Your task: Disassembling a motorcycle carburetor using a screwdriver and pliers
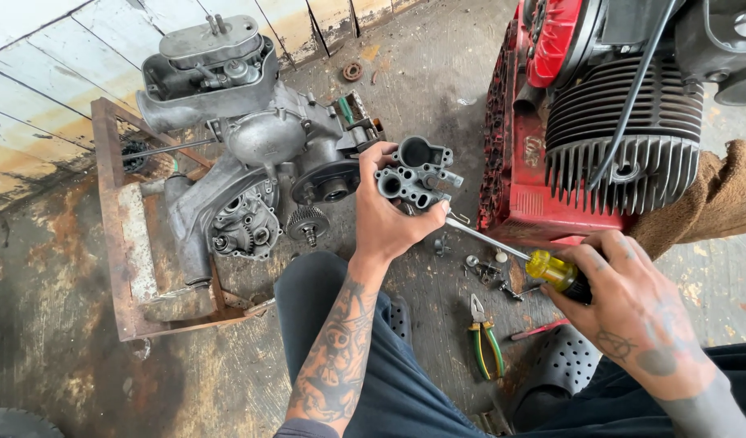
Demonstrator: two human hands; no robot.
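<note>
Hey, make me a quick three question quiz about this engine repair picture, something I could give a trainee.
1. True or false: the left hand holds a grey metal carburetor body.
2. What does the right hand grip? A) pliers B) yellow-handled screwdriver C) hammer
3. Which green-handled tool lies on the floor between the person's legs?

Key
1. True
2. B
3. The pliers

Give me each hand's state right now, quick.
Left hand: closed around a grey cast metal part, held up.
Right hand: closed on a yellow-handled screwdriver, its tip at the part.
</note>
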